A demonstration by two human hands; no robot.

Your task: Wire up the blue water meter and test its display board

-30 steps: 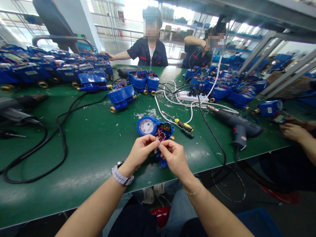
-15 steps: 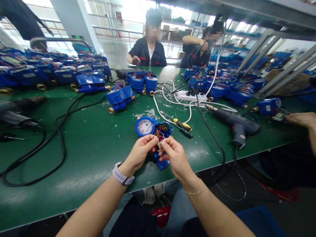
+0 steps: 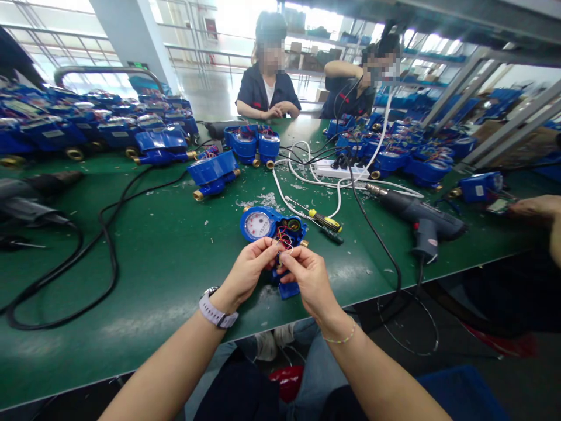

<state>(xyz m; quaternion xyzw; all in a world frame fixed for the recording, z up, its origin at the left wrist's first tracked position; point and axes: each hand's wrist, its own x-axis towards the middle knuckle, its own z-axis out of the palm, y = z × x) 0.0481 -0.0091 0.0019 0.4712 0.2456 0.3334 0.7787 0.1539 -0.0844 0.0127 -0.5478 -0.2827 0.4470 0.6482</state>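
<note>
A blue water meter with a round white dial lies in front of me, its side housing open. Thin red, yellow and white wires come out of that housing toward my fingers. My left hand pinches wires between thumb and forefinger. Close against it, my right hand is also closed in a pinch on the wires; the exact strands are hidden by the fingertips. Below the hands, a blue cover piece shows partly behind the right fingers.
A yellow-black screwdriver and a heat gun lie to the right, another heat gun at far left. Many blue meters crowd the back left. A white power strip trails cables. At right, a co-worker's hand touches a meter part.
My right hand has shifted slightly left, closer to the left fingertips. Across the table, a co-worker has lowered a raised hand and brought both hands together.
</note>
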